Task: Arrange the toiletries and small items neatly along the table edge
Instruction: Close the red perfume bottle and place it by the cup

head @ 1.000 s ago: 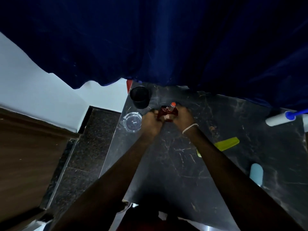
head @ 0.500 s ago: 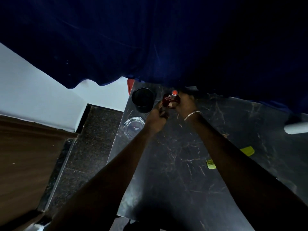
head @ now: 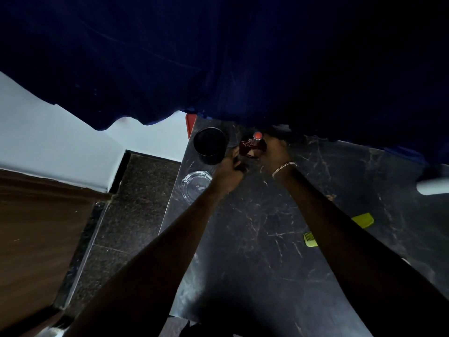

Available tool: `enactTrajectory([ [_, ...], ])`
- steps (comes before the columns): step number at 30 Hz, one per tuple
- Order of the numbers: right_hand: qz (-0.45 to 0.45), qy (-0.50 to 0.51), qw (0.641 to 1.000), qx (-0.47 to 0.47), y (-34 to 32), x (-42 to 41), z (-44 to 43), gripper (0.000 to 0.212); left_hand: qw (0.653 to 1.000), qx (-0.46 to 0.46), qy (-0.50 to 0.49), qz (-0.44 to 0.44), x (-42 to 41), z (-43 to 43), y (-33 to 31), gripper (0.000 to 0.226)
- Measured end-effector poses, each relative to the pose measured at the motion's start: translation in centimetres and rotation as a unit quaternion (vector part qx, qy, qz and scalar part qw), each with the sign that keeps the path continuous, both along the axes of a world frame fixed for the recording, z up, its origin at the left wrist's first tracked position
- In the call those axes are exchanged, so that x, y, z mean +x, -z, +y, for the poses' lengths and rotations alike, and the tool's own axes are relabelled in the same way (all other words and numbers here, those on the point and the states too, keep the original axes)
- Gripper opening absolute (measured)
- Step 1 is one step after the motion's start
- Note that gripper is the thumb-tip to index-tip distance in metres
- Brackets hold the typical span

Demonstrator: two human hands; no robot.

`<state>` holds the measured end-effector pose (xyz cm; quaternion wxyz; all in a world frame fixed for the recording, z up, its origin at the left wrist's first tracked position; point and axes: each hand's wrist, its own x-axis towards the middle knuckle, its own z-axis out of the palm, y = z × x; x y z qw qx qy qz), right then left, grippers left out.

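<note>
A small dark red bottle (head: 251,145) with an orange-red cap stands at the far edge of the black marble table (head: 255,251), just under the blue curtain. My right hand (head: 273,152), with a bracelet at the wrist, grips the bottle from the right. My left hand (head: 230,167) is curled just left of and below the bottle, touching its lower left side; what it holds is hidden. A black cup (head: 210,145) stands right next to the bottle on its left. A clear glass ashtray (head: 196,186) sits near the table's left edge.
A yellow-green comb (head: 340,229) lies at the right, partly hidden by my right forearm. A white object (head: 432,187) shows at the right edge. A dark blue curtain (head: 230,57) hangs over the table's far side. Floor and wall lie to the left.
Both hands have carried the red bottle away from me toward the table's far edge, so it now stands beside the black cup under the curtain.
</note>
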<state>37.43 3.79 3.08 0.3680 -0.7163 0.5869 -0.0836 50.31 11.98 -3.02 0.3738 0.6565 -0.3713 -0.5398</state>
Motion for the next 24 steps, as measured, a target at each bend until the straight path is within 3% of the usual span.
enactTrajectory([
  [4, 0.006, -0.002, 1.000, 0.010, 0.4, -0.4, 0.2, 0.044, 1.000, -0.001, 0.019, -0.014, 0.5, -0.1, 0.9, 0.061],
  [8, 0.010, 0.003, 1.000, 0.000, 0.0, -0.7, 1.0, 0.046, 0.999, -0.005, 0.018, -0.034, 0.3, 0.4, -1.3, 0.068],
  [14, -0.014, 0.031, 0.999, -0.018, -1.0, -2.2, 2.5, 0.076, 0.997, -0.028, 0.045, -0.059, 0.2, 2.2, -4.0, 0.060],
  [24, 0.021, -0.005, 0.994, -0.111, -1.8, -7.4, 8.9, 0.074, 0.972, -0.071, 0.101, -0.199, -1.5, 6.9, -6.4, 0.067],
])
